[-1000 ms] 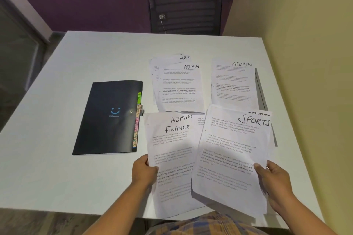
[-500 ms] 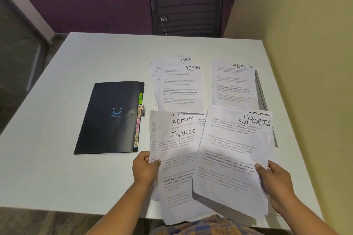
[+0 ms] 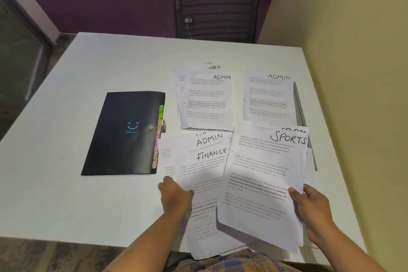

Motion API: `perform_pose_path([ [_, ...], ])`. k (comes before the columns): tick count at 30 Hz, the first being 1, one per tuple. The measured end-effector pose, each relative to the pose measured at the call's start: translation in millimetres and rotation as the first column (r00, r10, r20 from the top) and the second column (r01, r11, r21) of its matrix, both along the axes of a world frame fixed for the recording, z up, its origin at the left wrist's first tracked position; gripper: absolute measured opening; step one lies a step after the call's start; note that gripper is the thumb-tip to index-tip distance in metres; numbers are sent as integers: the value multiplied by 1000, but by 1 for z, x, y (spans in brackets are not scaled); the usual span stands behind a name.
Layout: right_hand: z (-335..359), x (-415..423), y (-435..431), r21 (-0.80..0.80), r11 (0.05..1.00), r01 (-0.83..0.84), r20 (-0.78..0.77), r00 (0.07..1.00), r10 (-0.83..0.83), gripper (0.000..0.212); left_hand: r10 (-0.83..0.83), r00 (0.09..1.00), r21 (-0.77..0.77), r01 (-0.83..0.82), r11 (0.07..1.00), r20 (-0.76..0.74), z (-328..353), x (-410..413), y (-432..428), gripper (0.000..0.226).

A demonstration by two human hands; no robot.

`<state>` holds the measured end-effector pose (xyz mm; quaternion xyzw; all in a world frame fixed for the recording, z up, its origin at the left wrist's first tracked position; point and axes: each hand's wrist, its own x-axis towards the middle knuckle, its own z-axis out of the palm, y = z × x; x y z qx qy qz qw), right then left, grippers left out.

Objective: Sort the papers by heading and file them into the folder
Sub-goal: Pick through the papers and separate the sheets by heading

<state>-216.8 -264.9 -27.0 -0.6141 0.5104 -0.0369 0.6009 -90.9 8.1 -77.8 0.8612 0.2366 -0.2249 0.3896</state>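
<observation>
The left hand (image 3: 176, 196) pinches the FINANCE sheet (image 3: 205, 165) and the right hand (image 3: 313, 207) pinches the SPORTS stack (image 3: 265, 172), held apart so both headings show.

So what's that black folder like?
The black folder lies shut and flat on the white table, left of the papers. It looks like smooth plastic, with a small blue smiley face and a snap button on its cover. Coloured handwritten tabs stick out along its right edge.
</observation>
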Motion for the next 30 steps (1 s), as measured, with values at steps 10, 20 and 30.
perform_pose_path([
  [10,4,5,2,-12,1000,-10,-11,1000,10,19,41,999,-161,-40,986,6,-1,13,-2,27],
  [20,12,21,4,48,993,-109,143,985,101,21,-150,969,-544,235,805,198,49,39,-29,76],
  [30,63,69,17,-165,956,-244,379,879,290,37,-214,846,-577,497,648,488,115,57,-45,15],
])
